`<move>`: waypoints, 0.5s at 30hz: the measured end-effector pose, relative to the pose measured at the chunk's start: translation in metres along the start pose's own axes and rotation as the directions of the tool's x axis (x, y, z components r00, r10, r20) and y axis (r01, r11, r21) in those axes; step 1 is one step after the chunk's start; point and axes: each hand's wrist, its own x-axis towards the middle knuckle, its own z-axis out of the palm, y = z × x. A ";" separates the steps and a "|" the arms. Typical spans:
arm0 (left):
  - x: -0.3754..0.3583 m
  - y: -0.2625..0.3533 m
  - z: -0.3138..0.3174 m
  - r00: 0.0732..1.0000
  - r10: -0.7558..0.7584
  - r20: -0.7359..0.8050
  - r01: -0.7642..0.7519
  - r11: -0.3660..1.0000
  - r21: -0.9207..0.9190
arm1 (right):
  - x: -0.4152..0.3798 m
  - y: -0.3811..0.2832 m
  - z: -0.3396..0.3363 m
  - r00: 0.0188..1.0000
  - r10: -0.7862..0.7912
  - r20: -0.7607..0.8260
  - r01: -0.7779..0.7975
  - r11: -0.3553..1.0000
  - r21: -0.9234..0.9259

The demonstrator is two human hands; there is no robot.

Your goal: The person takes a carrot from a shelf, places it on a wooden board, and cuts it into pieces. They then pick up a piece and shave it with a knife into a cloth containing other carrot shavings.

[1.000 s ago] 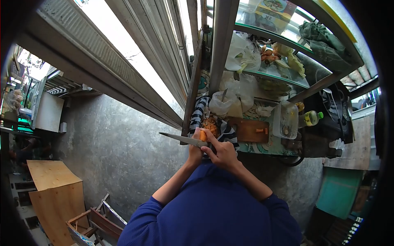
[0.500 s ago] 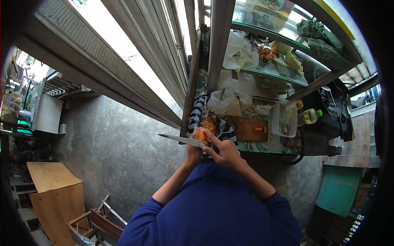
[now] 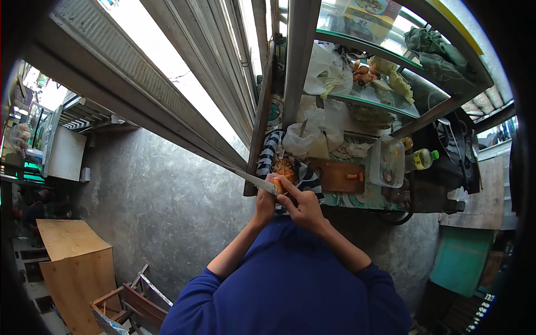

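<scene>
My left hand (image 3: 264,205) is closed around an orange carrot (image 3: 277,184), whose top end shows between my hands. My right hand (image 3: 306,209) grips a knife (image 3: 254,180) close beside it; the long blade points up and to the left across my left hand, and the handle is hidden in my fingers. Just beyond both hands lies a heap of orange carrot shavings (image 3: 283,166) on a black-and-white striped cloth (image 3: 269,149). To the right, small carrot pieces (image 3: 354,176) rest on a brown cutting board (image 3: 330,176).
A clear plastic tub (image 3: 387,162) and a bottle with a green cap (image 3: 425,158) stand right of the board. Behind are plastic bags (image 3: 301,138) and glass shelves with carrots (image 3: 364,72) and cabbage (image 3: 400,86). A metal post (image 3: 300,61) rises nearby.
The knife blade has tilted, its tip swinging up and slightly right. Both hands stay close together around the carrot, with the right hand shifted slightly.
</scene>
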 end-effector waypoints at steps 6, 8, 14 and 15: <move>0.002 -0.004 -0.007 0.996 -0.037 0.078 0.041 0.998 -0.046 | 0.000 0.000 -0.006 0.999 -0.002 0.033 0.003 1.000 -0.025; 0.002 -0.004 -0.002 0.990 -0.141 -0.012 0.137 0.978 -0.159 | 0.001 0.003 -0.003 1.000 -0.029 -0.012 0.028 0.997 -0.071; -0.003 -0.009 0.003 0.945 -0.276 -0.173 0.237 0.947 -0.216 | 0.003 0.006 0.009 0.996 -0.049 -0.080 0.036 0.987 -0.155; -0.003 -0.009 0.006 0.929 -0.261 -0.262 0.212 0.956 -0.201 | 0.002 0.005 0.009 0.997 -0.029 -0.067 0.018 0.987 -0.158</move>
